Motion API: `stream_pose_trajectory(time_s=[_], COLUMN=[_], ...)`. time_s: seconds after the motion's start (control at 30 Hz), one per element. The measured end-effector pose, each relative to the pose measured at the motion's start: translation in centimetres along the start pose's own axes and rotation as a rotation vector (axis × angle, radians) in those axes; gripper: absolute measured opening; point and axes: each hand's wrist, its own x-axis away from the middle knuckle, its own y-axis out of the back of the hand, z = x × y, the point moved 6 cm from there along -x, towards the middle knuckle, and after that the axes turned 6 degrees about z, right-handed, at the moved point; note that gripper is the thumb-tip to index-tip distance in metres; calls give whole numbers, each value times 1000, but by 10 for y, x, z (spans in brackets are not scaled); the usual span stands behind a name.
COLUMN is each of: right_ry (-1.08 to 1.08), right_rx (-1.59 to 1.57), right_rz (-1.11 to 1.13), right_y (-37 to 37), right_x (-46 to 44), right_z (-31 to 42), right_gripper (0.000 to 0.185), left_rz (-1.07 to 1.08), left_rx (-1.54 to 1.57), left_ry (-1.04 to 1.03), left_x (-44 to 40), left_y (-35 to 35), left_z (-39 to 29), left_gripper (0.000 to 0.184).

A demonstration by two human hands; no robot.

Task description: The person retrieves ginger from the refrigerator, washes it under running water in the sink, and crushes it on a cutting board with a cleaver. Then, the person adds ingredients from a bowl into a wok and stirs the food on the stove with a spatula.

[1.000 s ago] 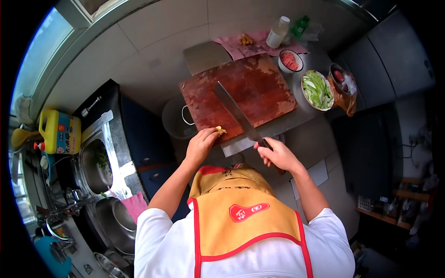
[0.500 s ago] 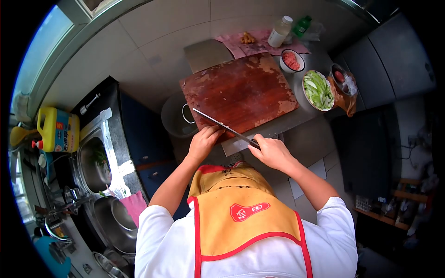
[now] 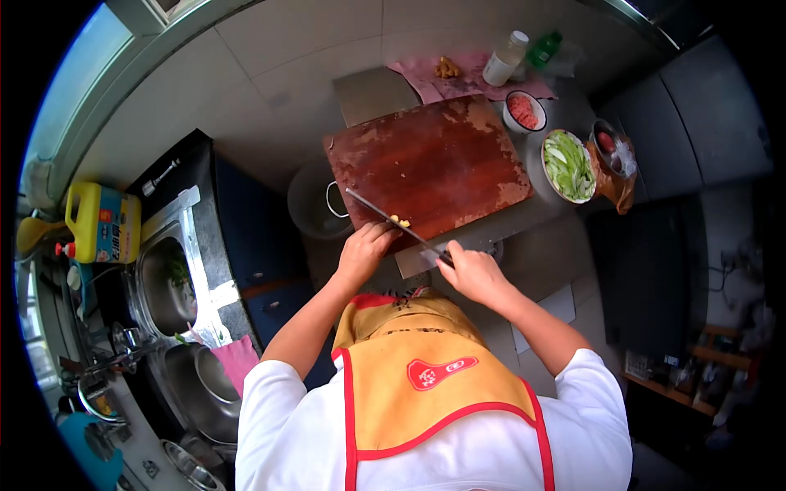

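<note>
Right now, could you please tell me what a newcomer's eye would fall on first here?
Probably the big reddish-brown board in the middle, with the knife in the right hand slanting over its near left corner. The yellow apron below and the green slices on the right would likely come next.

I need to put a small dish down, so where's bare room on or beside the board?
Mostly bare: the board's right half, between knife and white bowl. Crowded: its near-left corner, with the left hand and yellow bits; also right of it, where the bowl and plate sit.
</note>
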Motion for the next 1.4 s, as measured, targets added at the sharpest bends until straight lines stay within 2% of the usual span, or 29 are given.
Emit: stream_pose_trajectory(time_s=[0.17,0.3,0.37,0.43,0.47,0.5,0.57,0.73,0.87,0.97,1.03,1.07,1.1,1.17,1.23,1.3,1.4], right_ry=[-15,-2,-138,-102,-104,-106,-107,-108,-118,-146,-156,-157,-157,-158,-127,-119,-124], right_rx=[-315,-542,-745,-810,-882,-955,-985,-1028,-1115,-1225,-1283,-1402,-1519,-1573,-1695,-1667,-1596], right_rz=[-54,-151,-6,-23,8,39,48,56,56,68,74,115,158,190,269,272,270], right_y=[8,33,33,32,29,26,22,17,17,15,15,14,12,11,10,10,9], right_x=[8,12,11,11,11,11,11,11,12,16,19,21,22,22,21,19,15], right_z=[-15,-26,-35,-39,-41,-41,-43,-44,-42,-39,-37,-33,-29,-22,-13,-9,-10], right_gripper=[27,26,26,26,25,25,24,25,25,24,23,23,22,22,22,22,22], left_rz=[38,58,78,23,66,65,213,240,302,275,326,225,220,-106,-106,-132,-183], left_rx=[31,76,94,142,190,188,114,45,21,19,566,1122,1123,1818,2067,2200,2337], left_ry=[-12,79,114,269,297,299,229,162,151,152,595,788,786,919,829,697,649], left_x=[-1,-4,-11,-17,-20,-23,-29,-34,-34,-37,-30,-23,-22,-17,-21,-29,-41], left_y=[4,1,4,12,10,12,6,-12,-18,-12,-18,-29,-31,-35,-44,-43,-16], left_z=[-5,8,8,10,10,7,-3,-4,5,10,34,41,42,40,37,33,14], left_gripper=[25,27,30,38,43,43,41,28,29,22,10,3,3,7,14,17,16])
